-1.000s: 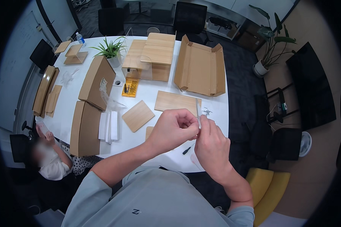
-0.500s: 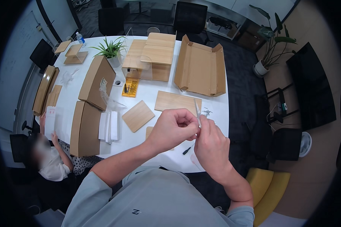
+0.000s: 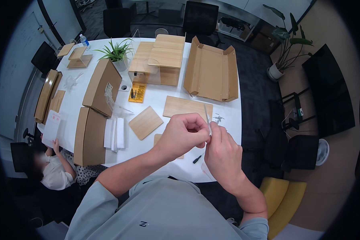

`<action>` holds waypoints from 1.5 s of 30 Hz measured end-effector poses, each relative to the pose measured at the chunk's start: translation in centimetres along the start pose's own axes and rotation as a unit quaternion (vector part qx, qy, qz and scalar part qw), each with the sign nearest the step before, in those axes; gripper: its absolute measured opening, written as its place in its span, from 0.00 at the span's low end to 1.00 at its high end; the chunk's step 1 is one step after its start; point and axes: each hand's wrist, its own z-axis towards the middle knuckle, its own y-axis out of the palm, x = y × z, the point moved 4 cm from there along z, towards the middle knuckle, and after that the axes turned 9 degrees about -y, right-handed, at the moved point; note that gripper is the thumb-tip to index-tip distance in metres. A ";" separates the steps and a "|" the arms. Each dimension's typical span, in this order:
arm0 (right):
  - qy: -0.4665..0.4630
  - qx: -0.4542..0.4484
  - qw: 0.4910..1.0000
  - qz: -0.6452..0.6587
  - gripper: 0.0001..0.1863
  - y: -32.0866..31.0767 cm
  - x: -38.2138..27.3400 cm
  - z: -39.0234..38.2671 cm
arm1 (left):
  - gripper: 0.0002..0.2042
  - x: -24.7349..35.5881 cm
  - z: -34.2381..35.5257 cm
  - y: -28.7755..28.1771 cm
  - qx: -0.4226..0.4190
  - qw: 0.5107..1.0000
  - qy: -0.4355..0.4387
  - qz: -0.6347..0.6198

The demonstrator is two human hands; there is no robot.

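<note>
Above the near right part of the white table, my left hand (image 3: 187,131) and my right hand (image 3: 225,149) meet, both with fingers closed. A thin, pale, translucent strip (image 3: 207,113) sticks up from between their fingertips; its kind is unclear, and its lower part is hidden by the fingers. Just beyond my right hand lies a small pile of metal screws (image 3: 218,118). A long wooden board (image 3: 182,106) lies behind my hands, and a square wooden board (image 3: 146,123) is left of them. Below my hands rests a black screwdriver (image 3: 197,159).
An open cardboard box (image 3: 212,72) stands at the far right beside an assembled wooden shelf unit (image 3: 168,52). More cardboard (image 3: 91,134) and white foam strips (image 3: 117,134) are on the left. A yellow tool card (image 3: 137,93) lies mid-table. At far left, a person holds a paper sheet (image 3: 52,128).
My hands stay almost in place; the strip tilts slightly left. At the left, the other person's sheet has tipped and moved a little lower.
</note>
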 end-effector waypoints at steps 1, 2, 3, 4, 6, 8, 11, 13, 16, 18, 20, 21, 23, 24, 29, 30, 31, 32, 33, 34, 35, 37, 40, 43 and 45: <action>-0.001 0.001 1.000 0.002 0.21 0.0 0.0 0.0 | 0.02 -0.2 0.1 0.0 -0.003 1.000 0.002 -0.008; 0.000 0.001 1.000 0.010 0.21 0.0 0.0 0.1 | 0.02 -0.4 0.2 -0.1 -0.005 1.000 0.005 -0.015; 0.001 0.002 1.000 0.019 0.22 0.0 0.0 0.1 | 0.02 -0.6 0.2 -0.1 -0.008 1.000 0.007 -0.023; 0.003 0.002 1.000 0.027 0.22 0.0 0.0 0.0 | 0.02 -0.7 0.2 0.0 -0.007 0.999 0.007 -0.034; 0.010 -0.006 0.998 0.060 0.22 0.1 0.1 0.0 | 0.02 -0.9 0.1 0.3 -0.004 0.998 0.007 -0.057; 0.018 -0.016 0.996 0.087 0.22 0.2 0.2 -0.1 | 0.02 -1.2 0.2 0.4 0.005 0.999 0.014 -0.052; 0.026 -0.023 0.993 0.110 0.23 0.4 0.4 -0.3 | 0.03 -1.3 0.1 0.4 0.006 0.999 0.017 -0.049; 0.025 -0.016 0.993 0.115 0.23 0.4 0.5 -0.3 | 0.03 -1.3 0.1 0.4 0.000 0.999 0.014 -0.046; 0.021 -0.006 0.994 0.105 0.23 0.4 0.6 -0.4 | 0.04 -1.0 0.1 0.4 -0.008 0.999 0.006 -0.034; 0.023 -0.008 0.995 0.099 0.23 0.3 0.6 -0.4 | 0.04 -0.6 -0.1 0.4 -0.012 1.000 0.000 -0.023; 0.025 -0.011 0.995 0.094 0.23 0.3 0.6 -0.4 | 0.04 -0.5 0.0 0.3 -0.012 1.000 -0.003 -0.010; 0.025 -0.012 0.995 0.091 0.23 0.3 0.6 -0.4 | 0.05 -0.5 0.0 0.3 -0.012 1.000 -0.005 -0.003; 0.024 -0.012 0.996 0.087 0.23 0.3 0.5 -0.4 | 0.05 -0.5 0.1 0.2 -0.011 1.000 -0.007 0.007; 0.023 -0.011 0.996 0.086 0.23 0.3 0.5 -0.5 | 0.05 -0.5 0.1 0.2 -0.010 1.000 -0.007 0.012; 0.023 -0.011 0.996 0.084 0.23 0.1 0.4 -0.4 | 0.04 -0.3 0.0 0.2 -0.006 1.000 0.006 0.017; 0.022 -0.011 0.996 0.082 0.22 0.1 0.3 -0.4 | 0.03 -0.3 0.0 0.3 -0.004 1.000 0.009 0.017; 0.021 -0.012 0.996 0.081 0.22 0.1 0.3 -0.4 | 0.03 -0.4 0.0 0.3 0.002 1.000 0.017 0.011; 0.023 -0.011 0.996 0.083 0.22 0.1 0.3 -0.4 | 0.03 -0.5 0.1 0.4 0.008 1.000 0.025 0.006; 0.025 -0.011 0.996 0.085 0.22 0.1 0.3 -0.3 | 0.03 -0.7 0.1 0.5 0.014 0.999 0.034 0.001; 0.027 -0.010 0.996 0.087 0.22 0.2 0.3 -0.4 | 0.03 -1.0 0.2 0.6 0.018 0.999 0.034 -0.008; 0.030 -0.003 0.994 0.101 0.22 0.2 0.4 -0.4 | 0.02 -1.3 0.2 0.6 0.023 0.999 0.035 -0.017; 0.036 0.011 0.991 0.131 0.21 0.3 0.6 -0.6 | 0.02 -1.8 0.1 0.8 0.029 0.998 0.035 -0.036; 0.041 0.013 0.986 0.161 0.19 0.3 0.7 -0.5 | 0.02 -2.2 0.1 0.9 0.027 0.997 0.037 -0.055; 0.049 0.008 0.983 0.178 0.18 0.5 1.0 -0.7 | 0.03 -2.4 0.3 0.8 0.012 0.998 0.041 -0.041; 0.052 0.017 0.983 0.176 0.17 0.3 1.2 -0.6 | 0.05 -1.9 0.3 0.6 0.006 0.999 0.040 -0.021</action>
